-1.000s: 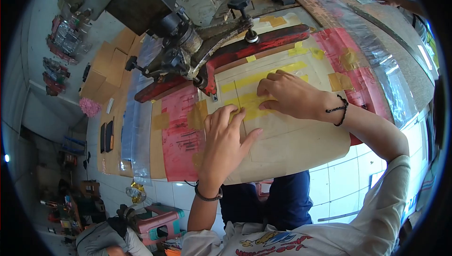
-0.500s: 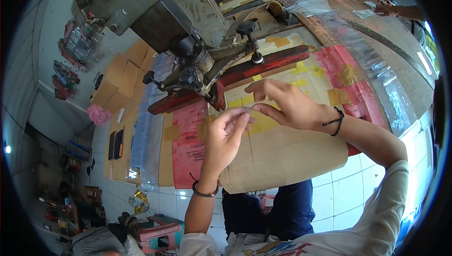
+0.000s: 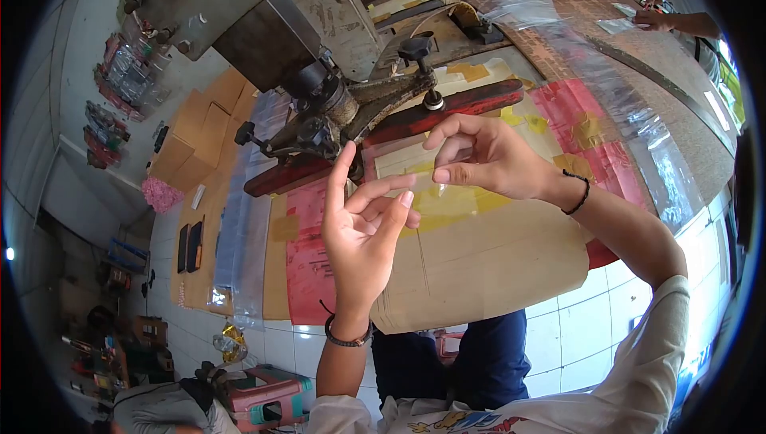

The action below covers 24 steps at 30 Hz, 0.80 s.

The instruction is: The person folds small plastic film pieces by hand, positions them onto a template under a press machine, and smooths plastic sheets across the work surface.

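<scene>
My left hand (image 3: 363, 234) is raised over the brown paper sheet (image 3: 487, 266), its thumb and middle fingers pinched together and one finger pointing up. Right beside it, my right hand (image 3: 496, 161) has its thumb against a curled finger. A faint, clear, thin sliver shows between the two pinches, too indistinct to identify. Beneath the hands, yellow tape strips (image 3: 459, 204) lie across the paper. The red bar (image 3: 471, 103) of a machine head (image 3: 323, 99) stands just behind them.
Red sheeting (image 3: 311, 234) flanks the paper. Clear plastic (image 3: 247, 234) and two dark strips (image 3: 189, 247) lie to the left, near cardboard (image 3: 191, 135). A co-worker's hand (image 3: 654, 19) is at the far right. Below left are a stool (image 3: 267, 398) and a person's back (image 3: 163, 406).
Both hands have lifted off the taped paper and come together above it. Since the middle frame, a left finger has straightened upward and the right fingers have curled in.
</scene>
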Each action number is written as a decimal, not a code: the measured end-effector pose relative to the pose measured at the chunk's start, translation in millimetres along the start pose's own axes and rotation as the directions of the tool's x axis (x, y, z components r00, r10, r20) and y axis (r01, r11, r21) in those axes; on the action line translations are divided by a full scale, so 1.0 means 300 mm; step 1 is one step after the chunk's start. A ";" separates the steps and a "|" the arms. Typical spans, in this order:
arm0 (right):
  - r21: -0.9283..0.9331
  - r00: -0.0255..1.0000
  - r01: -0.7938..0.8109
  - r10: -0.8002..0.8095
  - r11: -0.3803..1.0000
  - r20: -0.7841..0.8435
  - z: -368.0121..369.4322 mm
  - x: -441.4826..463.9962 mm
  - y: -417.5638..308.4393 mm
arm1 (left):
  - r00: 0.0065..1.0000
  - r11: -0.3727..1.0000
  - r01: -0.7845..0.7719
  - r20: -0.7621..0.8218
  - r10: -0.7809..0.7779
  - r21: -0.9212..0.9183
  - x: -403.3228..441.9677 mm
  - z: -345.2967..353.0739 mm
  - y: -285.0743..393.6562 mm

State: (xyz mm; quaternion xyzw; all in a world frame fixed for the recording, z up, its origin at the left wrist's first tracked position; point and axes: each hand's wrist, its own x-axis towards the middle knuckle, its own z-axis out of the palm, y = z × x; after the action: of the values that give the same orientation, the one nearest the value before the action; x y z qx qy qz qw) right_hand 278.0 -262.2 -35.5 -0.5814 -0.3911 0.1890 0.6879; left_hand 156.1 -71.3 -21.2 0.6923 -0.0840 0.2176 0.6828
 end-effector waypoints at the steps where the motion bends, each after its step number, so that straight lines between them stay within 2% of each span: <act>1: 0.003 1.000 0.013 -0.013 1.000 -0.015 -0.001 0.001 0.006 | 1.000 1.000 0.009 0.009 -0.009 0.013 0.001 -0.007 0.001; 5: -0.022 0.997 0.022 -0.024 1.000 -0.072 -0.001 -0.004 0.004 | 1.000 0.999 0.012 0.022 -0.013 0.037 0.001 -0.015 0.009; 11: 0.130 0.998 -0.021 0.028 0.991 -0.054 0.001 -0.009 0.011 | 0.997 0.995 -0.071 -0.020 0.073 0.071 0.000 0.010 0.035; 16: 0.042 1.000 -0.016 0.016 0.999 -0.008 0.013 -0.014 -0.007 | 0.990 0.991 -0.119 -0.065 0.124 0.067 0.004 0.015 0.037; 24: -0.061 0.999 0.025 -0.027 0.998 -0.022 0.018 -0.018 -0.024 | 0.992 0.995 -0.067 -0.098 0.074 0.070 0.008 0.013 0.041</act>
State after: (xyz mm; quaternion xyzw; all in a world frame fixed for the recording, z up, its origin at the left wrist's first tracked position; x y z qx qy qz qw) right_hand 269.2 -264.4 -30.1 -0.5989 -0.3964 0.1615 0.6769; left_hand 153.9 -75.3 -8.9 0.6995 -0.0668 0.2788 0.6546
